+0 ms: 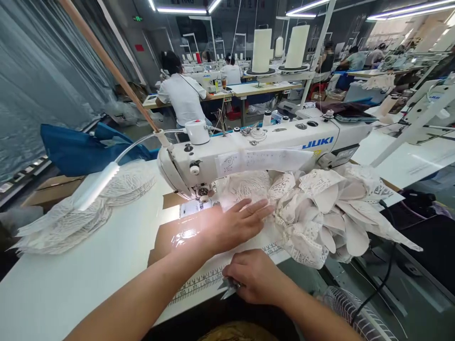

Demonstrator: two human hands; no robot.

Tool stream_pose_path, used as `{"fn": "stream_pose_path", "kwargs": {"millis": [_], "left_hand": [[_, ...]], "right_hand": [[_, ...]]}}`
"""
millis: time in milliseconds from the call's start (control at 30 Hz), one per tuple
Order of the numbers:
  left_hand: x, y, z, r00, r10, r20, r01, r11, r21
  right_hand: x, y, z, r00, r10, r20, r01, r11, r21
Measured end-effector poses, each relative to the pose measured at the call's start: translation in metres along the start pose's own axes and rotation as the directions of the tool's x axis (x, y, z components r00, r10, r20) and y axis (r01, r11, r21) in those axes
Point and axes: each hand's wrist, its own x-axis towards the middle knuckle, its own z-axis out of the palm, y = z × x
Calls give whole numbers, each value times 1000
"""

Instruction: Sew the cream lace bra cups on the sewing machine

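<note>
My left hand lies flat with its fingers stretched out toward the right, at the near edge of a heap of cream lace pieces. Whether the fingertips press on the lace or just rest beside it, I cannot tell. Closer to me, my right hand is closed around small metal thread snips, their pointed blades showing at the table's front edge. Behind my left hand stands a white sewing machine, its lit needle area just left of my fingers. The heap spreads under the machine's arm and off to the right.
A stack of cream lace pieces lies on the left of the white table. A ruler strip runs along its front edge. A lamp juts in from the left. Thread cones stand behind. A co-worker sits ahead.
</note>
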Motion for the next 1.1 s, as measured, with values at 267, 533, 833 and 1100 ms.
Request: {"fn": "stream_pose_path", "kwargs": {"millis": [267, 533, 833, 1100], "left_hand": [[-32, 16, -30, 947, -180, -266, 92, 945, -315], [-125, 46, -76, 513, -850, -117, 678, 485, -553], [-194, 33, -87, 106, -942, 319, 843, -85, -531], [-218, 42, -90, 22, -975, 222, 821, -109, -560]], "right_hand": [[0, -4, -1, 995, 77, -57, -79, 996, -31], [7, 7, -24, 944, 325, -49, -326, 907, -265], [48, 31, -66, 905, 184, -383, -329, 874, -357], [96, 66, -84, 879, 429, -207, -475, 755, -451]]}}
